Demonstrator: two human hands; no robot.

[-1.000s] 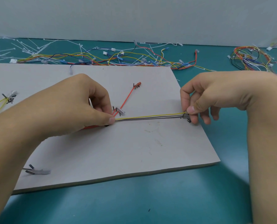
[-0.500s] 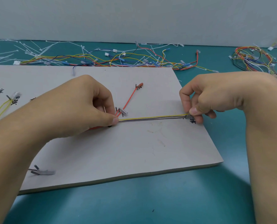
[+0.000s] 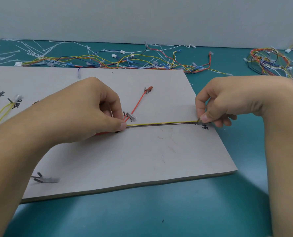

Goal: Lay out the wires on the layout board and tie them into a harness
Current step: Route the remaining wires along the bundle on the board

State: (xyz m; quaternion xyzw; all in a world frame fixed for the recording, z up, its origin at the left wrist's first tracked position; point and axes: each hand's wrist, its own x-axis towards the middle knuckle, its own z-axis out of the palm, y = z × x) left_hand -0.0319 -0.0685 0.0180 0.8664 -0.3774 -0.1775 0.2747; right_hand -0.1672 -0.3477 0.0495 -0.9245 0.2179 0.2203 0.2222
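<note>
We see a yellow and brown wire pair [image 3: 161, 124] pulled straight across the grey layout board [image 3: 142, 159], running from the left hand's fingertips to the right hand's fingertips. Left hand [image 3: 84, 110] pinches the pair between thumb and forefinger, other fingers curled in. Right hand [image 3: 228, 101] pinches the far end, thumb on top, right at a small grey connector [image 3: 200, 123] touching the board beside a black handwritten mark [image 3: 205, 127]. Just beyond the left fingertips, a red wire [image 3: 138, 104] goes up and away to a red terminal [image 3: 150, 87] at a pin; a small grey clip [image 3: 131, 116] sits near the left thumb tip, touching the red wire. We can't tell what's under the left palm; a bit of red shows below it.

Far left of the left hand, yellow wires [image 3: 0, 115] lead to a clear connector [image 3: 17, 97] on the board. Near the left wrist, a grey piece with dark pins [image 3: 46, 179] lies on the board.

Board lies on a teal table [image 3: 159, 211]. Past both hands, loose coloured wires [image 3: 133, 61] and white cable ties [image 3: 39, 50] are scattered along the board's far edge; a tangled wire bundle [image 3: 269, 62] sits beyond the right hand. Plain pale wall [image 3: 142, 17] behind.

Both forearms come in from the bottom corners, wrists bent down, knuckles up, hands well apart.
</note>
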